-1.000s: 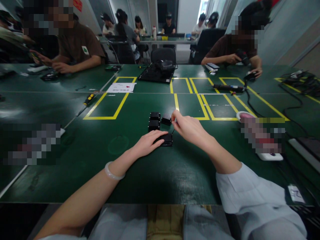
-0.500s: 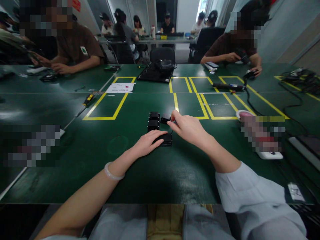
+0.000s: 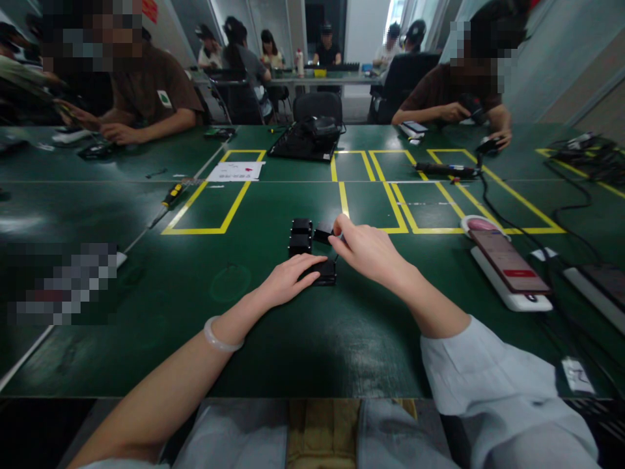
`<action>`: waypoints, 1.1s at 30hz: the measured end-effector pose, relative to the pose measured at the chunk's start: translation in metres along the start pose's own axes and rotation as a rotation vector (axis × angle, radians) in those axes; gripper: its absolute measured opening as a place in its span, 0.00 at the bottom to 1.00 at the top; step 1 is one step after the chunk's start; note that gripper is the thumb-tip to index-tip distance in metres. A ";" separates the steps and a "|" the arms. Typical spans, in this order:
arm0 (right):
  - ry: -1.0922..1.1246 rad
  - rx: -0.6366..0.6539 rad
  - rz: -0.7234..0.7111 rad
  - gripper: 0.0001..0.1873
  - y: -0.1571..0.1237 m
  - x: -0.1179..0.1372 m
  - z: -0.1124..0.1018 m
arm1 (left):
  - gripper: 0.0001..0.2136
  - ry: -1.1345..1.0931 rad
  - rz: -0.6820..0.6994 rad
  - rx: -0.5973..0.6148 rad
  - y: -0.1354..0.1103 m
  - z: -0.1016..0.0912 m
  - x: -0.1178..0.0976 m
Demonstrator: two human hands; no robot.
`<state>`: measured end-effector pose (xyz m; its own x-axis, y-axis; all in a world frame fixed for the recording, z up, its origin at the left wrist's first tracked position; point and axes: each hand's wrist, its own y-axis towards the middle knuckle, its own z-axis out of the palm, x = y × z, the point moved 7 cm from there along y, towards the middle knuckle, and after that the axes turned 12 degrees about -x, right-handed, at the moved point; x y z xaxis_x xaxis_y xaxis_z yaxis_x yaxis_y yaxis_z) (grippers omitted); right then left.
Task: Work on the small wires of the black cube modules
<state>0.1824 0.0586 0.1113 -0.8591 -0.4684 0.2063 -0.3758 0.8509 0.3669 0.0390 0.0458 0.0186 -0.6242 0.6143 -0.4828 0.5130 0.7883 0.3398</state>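
Observation:
Black box-shaped parts are grouped at the middle of the green table. My left hand steadies the nearest black part, with fingers across its top and the thumb along its near side. Above that part's right end, my right hand is closed in a pinch. A thin dark shaft runs from its fingertips down to the part; the kind of tool is hidden by the fingers. Just left of these fingertips is a tilted black block. Two more black blocks stand in a row farther left.
A phone lies on a white stand at right, near black cables. A yellow-black screwdriver lies at left. Yellow tape marks rectangles beyond my hands. Co-workers sit across the table, one holding a dark device.
The fingertips of my right hand have shifted very slightly over the black part. My left hand and the black blocks stay in place.

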 end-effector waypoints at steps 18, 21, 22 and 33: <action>-0.059 0.029 0.016 0.15 0.001 -0.001 0.004 | 0.19 -0.009 -0.001 -0.004 0.000 -0.001 0.001; -0.029 0.018 0.011 0.15 0.001 0.000 0.003 | 0.19 -0.011 -0.003 -0.003 0.001 -0.002 0.000; -0.021 0.013 0.011 0.15 0.001 0.000 0.003 | 0.19 -0.011 0.003 0.001 0.001 -0.002 0.000; -0.037 0.020 0.015 0.14 0.003 -0.004 0.006 | 0.19 -0.008 -0.001 -0.001 0.000 0.000 0.003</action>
<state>0.1826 0.0641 0.1059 -0.8770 -0.4463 0.1780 -0.3691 0.8629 0.3453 0.0376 0.0478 0.0173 -0.6196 0.6134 -0.4898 0.5118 0.7888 0.3405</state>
